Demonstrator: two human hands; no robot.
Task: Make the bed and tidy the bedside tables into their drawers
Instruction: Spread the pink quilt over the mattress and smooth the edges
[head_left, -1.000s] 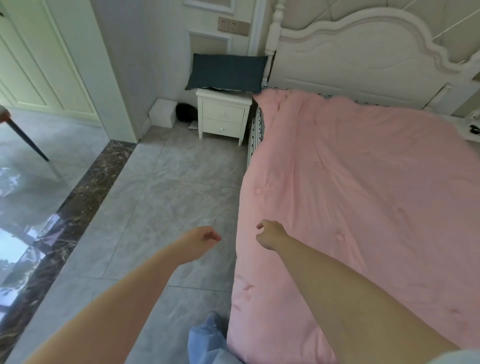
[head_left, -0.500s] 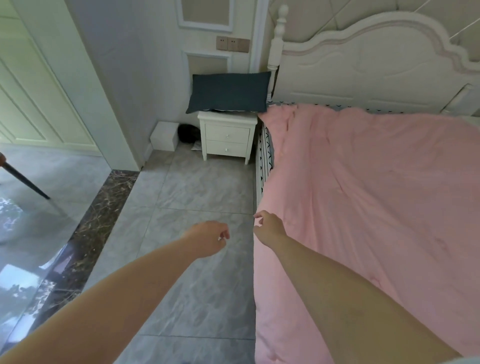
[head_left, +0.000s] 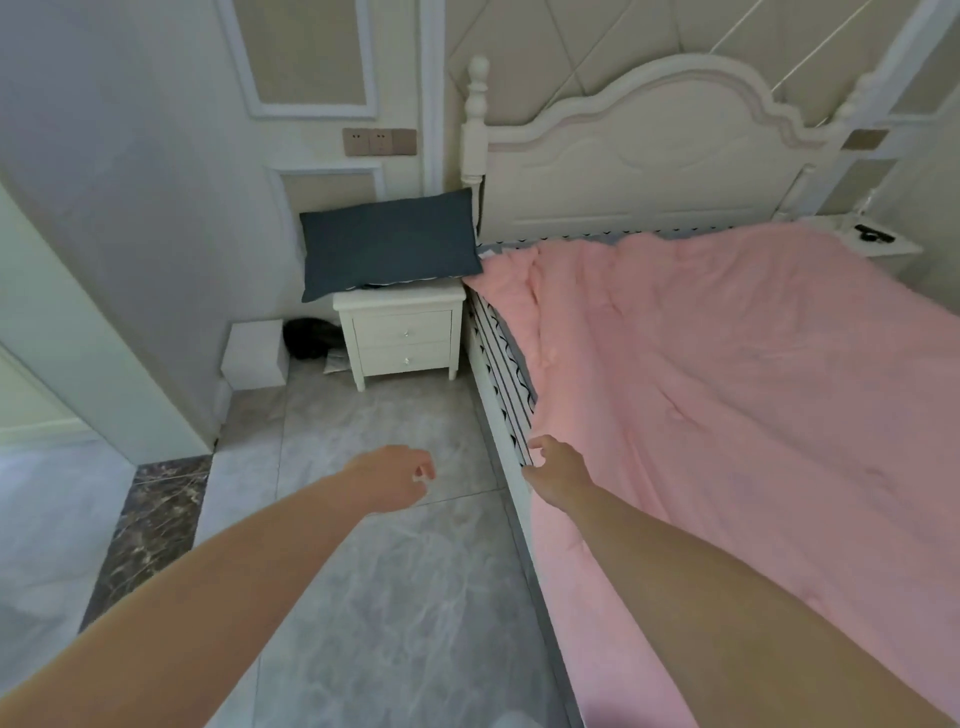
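While the right hand (head_left: 551, 464) is pinching the side edge of the pink quilted duvet (head_left: 727, 395) lying spread over the white wooden bed (head_left: 639, 171), the left hand (head_left: 395, 475) is hanging loosely curled, holding nothing; drawing the edge outward evenly would probably cover the exposed patterned mattress side (head_left: 501, 358)

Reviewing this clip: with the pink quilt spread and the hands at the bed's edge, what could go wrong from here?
1. The dark pillow overhangs the bedside table on both sides; brushing past could knock it to the floor.
2. The pink quilt is bunched at its head corner and leaves the patterned mattress edge bare; a tug by the right hand may skew it more.
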